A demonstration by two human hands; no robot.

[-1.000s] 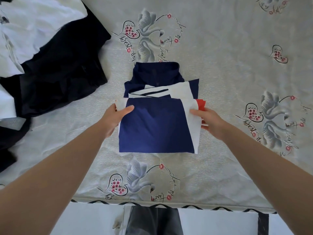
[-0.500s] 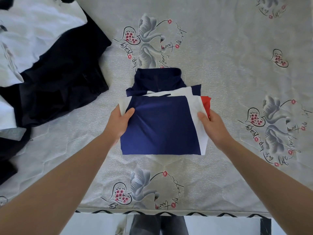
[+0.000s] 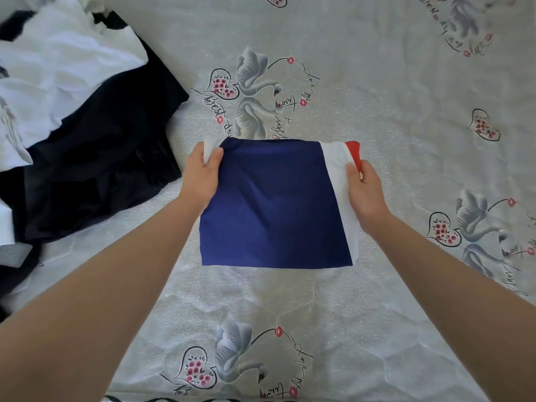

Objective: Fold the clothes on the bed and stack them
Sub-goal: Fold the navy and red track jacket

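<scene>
A folded navy garment (image 3: 272, 204) with a white stripe and a red edge on its right side lies in the middle of the bed as a neat rectangle. My left hand (image 3: 201, 177) grips its far left corner, thumb on top of the fabric. Over on the other side, my right hand (image 3: 364, 188) pinches the far right corner at the white and red edge. The collar part of the garment is hidden under the folded top layer.
A loose heap of black clothes (image 3: 95, 158) with white clothes (image 3: 55, 74) on top lies at the left of the bed. The grey bedsheet (image 3: 406, 82) printed with swans and hearts stretches to the right and far side. The bed's near edge runs along the bottom.
Both hands carried the near half of the garment away from me over its collar part, which is now covered. The hands now hold the far corners.
</scene>
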